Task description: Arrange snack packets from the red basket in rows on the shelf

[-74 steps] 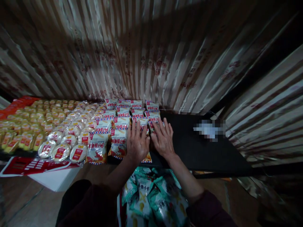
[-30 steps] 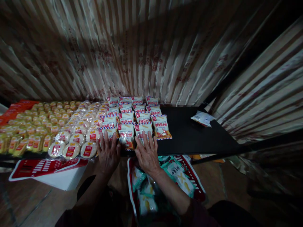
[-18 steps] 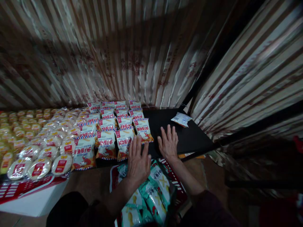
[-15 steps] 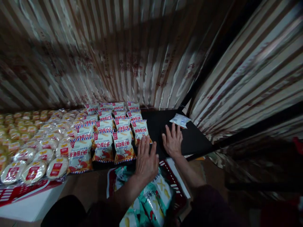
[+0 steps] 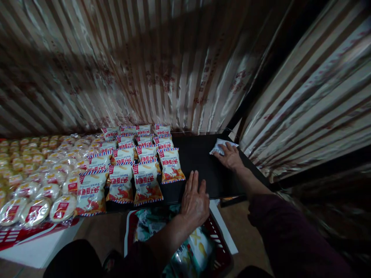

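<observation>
My right hand (image 5: pixel 230 155) is at the far right corner of the black shelf (image 5: pixel 210 170), its thumb and fingers closed over a small pale snack bag (image 5: pixel 217 146) lying flat there. Part of that bag is hidden under the hand. Near the shelf's front edge is my left hand (image 5: pixel 194 202), fingers stretched out, holding nothing. To its left stand rows of white and orange snack bags (image 5: pixel 147 184) with red lettering; the nearest single bag (image 5: pixel 171 165) is a little apart from my left fingertips.
Round wrapped cakes (image 5: pixel 36 212) and small yellow packs (image 5: pixel 17 166) fill the left side. Below the shelf is a red basket (image 5: pixel 129 227) holding green and white bags (image 5: pixel 199 247). Striped plastic sheeting (image 5: pixel 139 69) hangs behind; a dark frame post (image 5: pixel 240 108) rises at the right.
My right hand has moved forward and right onto the pale bag. My left hand has drawn back and right, away from the rows of bags. The view has shifted slightly.
</observation>
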`<state>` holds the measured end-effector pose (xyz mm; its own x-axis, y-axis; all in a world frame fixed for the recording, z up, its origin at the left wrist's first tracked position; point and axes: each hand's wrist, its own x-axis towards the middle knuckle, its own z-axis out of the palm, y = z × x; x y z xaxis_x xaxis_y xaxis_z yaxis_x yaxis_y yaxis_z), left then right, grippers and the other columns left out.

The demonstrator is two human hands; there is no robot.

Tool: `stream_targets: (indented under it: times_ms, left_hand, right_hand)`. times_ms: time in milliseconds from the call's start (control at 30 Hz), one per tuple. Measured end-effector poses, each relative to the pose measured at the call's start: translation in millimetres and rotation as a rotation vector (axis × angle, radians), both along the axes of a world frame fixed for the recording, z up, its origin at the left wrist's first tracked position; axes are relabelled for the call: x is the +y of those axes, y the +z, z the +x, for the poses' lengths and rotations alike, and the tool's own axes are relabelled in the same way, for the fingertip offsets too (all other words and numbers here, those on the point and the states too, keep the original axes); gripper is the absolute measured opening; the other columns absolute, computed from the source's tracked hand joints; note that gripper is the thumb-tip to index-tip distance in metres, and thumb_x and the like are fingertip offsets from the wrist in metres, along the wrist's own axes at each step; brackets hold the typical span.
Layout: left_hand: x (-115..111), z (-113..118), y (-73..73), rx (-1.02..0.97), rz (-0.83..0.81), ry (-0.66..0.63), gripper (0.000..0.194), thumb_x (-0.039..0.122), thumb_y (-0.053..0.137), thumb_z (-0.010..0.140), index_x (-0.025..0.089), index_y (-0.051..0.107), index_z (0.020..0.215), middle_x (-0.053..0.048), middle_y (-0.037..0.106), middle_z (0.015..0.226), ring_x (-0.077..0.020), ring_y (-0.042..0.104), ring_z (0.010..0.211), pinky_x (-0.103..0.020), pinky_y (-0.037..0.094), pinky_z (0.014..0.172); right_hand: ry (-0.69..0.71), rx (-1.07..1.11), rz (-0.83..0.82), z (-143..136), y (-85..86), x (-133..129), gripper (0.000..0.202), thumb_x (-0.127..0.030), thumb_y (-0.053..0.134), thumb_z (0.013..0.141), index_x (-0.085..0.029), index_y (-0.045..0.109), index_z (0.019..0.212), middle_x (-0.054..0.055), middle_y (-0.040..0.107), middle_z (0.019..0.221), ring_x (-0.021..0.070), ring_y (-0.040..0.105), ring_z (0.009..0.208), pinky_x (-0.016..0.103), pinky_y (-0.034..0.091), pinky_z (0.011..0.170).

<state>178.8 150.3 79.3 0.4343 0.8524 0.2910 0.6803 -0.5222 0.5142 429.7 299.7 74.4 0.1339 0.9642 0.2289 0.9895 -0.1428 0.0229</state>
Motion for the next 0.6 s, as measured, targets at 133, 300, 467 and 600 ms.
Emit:
stream_targets:
  times_ms: [133, 300, 467, 600]
  left_hand:
    - [-0.2, 0.5, 3.7, 0.002, -0.067, -0.016, 0.048, 0.022, 0.044, 0.088, 0.008, 0.047, 0.134, -0.020, 0.023, 0.154, -0.0301, 0.020, 0.144, -0.046, 0.031, 0.115]
    - [-4.9, -7.0, 10.1, -0.038, -0.138, -0.024, 0.052, 0.015, 0.043, 0.085, 0.005, 0.043, 0.136, -0.021, 0.019, 0.155, -0.0303, 0.016, 0.144, -0.047, 0.027, 0.116]
    - [-7.6, -17.3, 11.0, -0.048, -0.190, -0.014, 0.059, 0.011, 0.041, 0.083, 0.003, 0.034, 0.141, -0.022, 0.017, 0.155, -0.0300, 0.015, 0.144, -0.046, 0.026, 0.117]
    - [-6.4, -21.8, 12.4, -0.030, -0.201, -0.029, 0.061, 0.013, 0.043, 0.084, 0.003, 0.031, 0.143, -0.019, 0.018, 0.156, -0.0294, 0.013, 0.145, -0.045, 0.024, 0.118]
  right_hand:
    - [0.059, 0.019, 0.000, -14.0, -2.0, -24.5, 0.057, -0.051, 0.039, 0.089, -0.015, 0.050, 0.132, 0.015, 0.048, 0.141, 0.0284, 0.035, 0.135, 0.047, 0.027, 0.111]
    - [0.194, 0.024, 0.064, -48.0, -8.6, -83.5, 0.060, -0.055, 0.043, 0.087, -0.014, 0.052, 0.130, 0.017, 0.050, 0.138, 0.0341, 0.037, 0.134, 0.050, 0.028, 0.109]
    - [0.235, 0.103, 0.064, -76.3, -16.5, -133.9, 0.067, -0.058, 0.051, 0.081, -0.017, 0.048, 0.134, 0.016, 0.045, 0.142, 0.0355, 0.032, 0.137, 0.053, 0.029, 0.108]
    - [0.202, 0.146, 0.034, -88.9, -14.4, -152.9, 0.073, -0.047, 0.067, 0.071, -0.020, 0.046, 0.135, 0.015, 0.040, 0.146, 0.0390, 0.032, 0.136, 0.054, 0.032, 0.105]
